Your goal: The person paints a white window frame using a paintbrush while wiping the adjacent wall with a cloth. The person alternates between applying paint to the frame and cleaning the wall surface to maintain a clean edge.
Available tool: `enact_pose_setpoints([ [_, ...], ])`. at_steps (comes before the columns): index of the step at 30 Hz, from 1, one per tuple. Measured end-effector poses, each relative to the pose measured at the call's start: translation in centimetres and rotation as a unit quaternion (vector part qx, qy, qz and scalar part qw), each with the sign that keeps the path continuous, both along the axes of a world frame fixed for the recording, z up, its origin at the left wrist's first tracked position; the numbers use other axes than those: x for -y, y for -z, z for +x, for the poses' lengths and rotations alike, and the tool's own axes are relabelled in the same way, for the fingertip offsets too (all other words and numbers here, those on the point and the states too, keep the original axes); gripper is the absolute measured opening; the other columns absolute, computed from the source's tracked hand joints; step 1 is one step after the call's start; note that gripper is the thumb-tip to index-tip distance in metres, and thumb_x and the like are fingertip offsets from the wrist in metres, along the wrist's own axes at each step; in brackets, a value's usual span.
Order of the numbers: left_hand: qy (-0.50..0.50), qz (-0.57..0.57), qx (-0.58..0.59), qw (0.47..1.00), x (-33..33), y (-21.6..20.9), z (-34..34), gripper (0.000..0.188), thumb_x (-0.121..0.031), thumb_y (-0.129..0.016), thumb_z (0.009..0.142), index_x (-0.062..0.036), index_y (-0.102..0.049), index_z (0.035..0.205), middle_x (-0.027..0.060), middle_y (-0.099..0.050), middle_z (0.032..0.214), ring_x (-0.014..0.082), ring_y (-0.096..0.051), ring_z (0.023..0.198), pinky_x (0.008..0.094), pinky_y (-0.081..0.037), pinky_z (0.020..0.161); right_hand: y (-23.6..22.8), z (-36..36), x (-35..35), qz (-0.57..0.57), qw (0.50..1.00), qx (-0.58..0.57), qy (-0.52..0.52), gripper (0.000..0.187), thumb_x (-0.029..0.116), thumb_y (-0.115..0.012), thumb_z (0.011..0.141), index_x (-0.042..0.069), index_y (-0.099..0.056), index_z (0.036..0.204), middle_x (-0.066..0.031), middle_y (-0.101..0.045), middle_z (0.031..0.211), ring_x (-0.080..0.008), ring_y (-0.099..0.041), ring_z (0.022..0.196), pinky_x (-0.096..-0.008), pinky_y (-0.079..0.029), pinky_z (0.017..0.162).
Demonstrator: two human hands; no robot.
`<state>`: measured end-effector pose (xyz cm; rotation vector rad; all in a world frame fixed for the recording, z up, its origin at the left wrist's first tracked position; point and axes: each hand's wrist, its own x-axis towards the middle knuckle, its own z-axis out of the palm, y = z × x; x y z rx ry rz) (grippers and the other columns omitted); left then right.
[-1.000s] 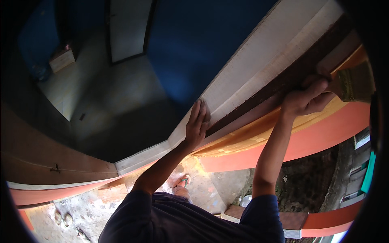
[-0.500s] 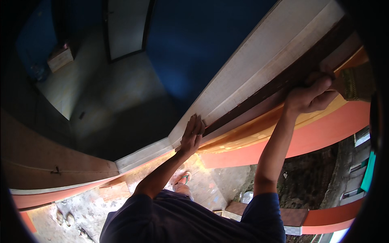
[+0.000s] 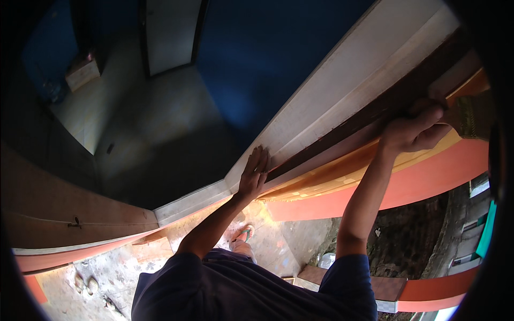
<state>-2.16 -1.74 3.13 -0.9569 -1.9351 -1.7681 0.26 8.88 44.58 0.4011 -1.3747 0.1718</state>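
Observation:
My left hand (image 3: 254, 170) lies with fingers stretched out against the lower part of a pale door frame (image 3: 332, 101). Beside its fingertips a dark brown strip of wood (image 3: 364, 109) begins and runs up to the right. Farther along that strip, my right hand (image 3: 412, 131) is closed, thumb along the top and fingers curled under. Whatever lies inside its grip is hidden, though something dark shows just beyond the knuckles. Below the wood hangs a yellow-orange cloth (image 3: 332, 171), passing behind my right wrist.
Through the doorway is a dim room with a blue wall (image 3: 257, 53), a white door (image 3: 170, 35) and a box (image 3: 83, 74). A brown door panel (image 3: 75, 214) with a latch stands at left. Slippers (image 3: 85, 284) lie on the tiled floor; an orange wall (image 3: 369, 187) curves at right.
The view has shifted slightly. My right hand has moved a little to the right and down in the picture, still closed. My left hand stays on the frame.

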Motion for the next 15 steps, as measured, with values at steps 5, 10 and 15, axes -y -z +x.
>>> enact_pose_setpoints([
  [5, -0.015, 0.087, -0.08, 0.993, -2.1, -7.2, -2.7, 0.05, -0.015, -0.056, 0.102, -0.0002, -0.05, 0.149, 0.0241, -0.032, 0.164, 0.043, -0.03, 0.153, 0.053, -0.025, 0.125, 0.1, -0.1, 0.4, -0.008, 1.0, -0.001, -0.003, 0.032, 0.028, -0.044, 0.111, 0.003, -0.05, 0.093, 0.0012, -0.045, 0.065, -0.0077, -0.04, 0.057, -0.0241, -0.037, 0.057],
  [10, -0.016, 0.093, -0.092, 0.991, -2.3, -9.9, -2.8, 0.055, -0.011, -0.059, 0.096, -0.0003, -0.049, 0.149, 0.0245, -0.033, 0.163, 0.0477, -0.031, 0.15, 0.0568, -0.024, 0.124, 0.1, -0.5, 0.5, -0.005, 1.0, -0.004, -0.017, 0.033, 0.029, -0.044, 0.112, 0.001, -0.054, 0.098, 0.0014, -0.045, 0.065, -0.0068, -0.039, 0.058, -0.024, -0.037, 0.057],
  [15, -0.012, -0.02, -0.037, 0.999, -0.5, 0.4, -0.6, 0.057, -0.014, -0.053, 0.101, -0.0021, -0.042, 0.155, 0.0253, -0.029, 0.166, 0.0443, -0.027, 0.154, 0.0563, -0.022, 0.125, 0.2, -0.1, 0.2, -0.009, 1.0, -0.011, 0.009, 0.034, 0.028, -0.043, 0.111, -0.001, -0.056, 0.1, 0.0014, -0.044, 0.066, -0.0084, -0.04, 0.058, -0.0253, -0.037, 0.057],
])
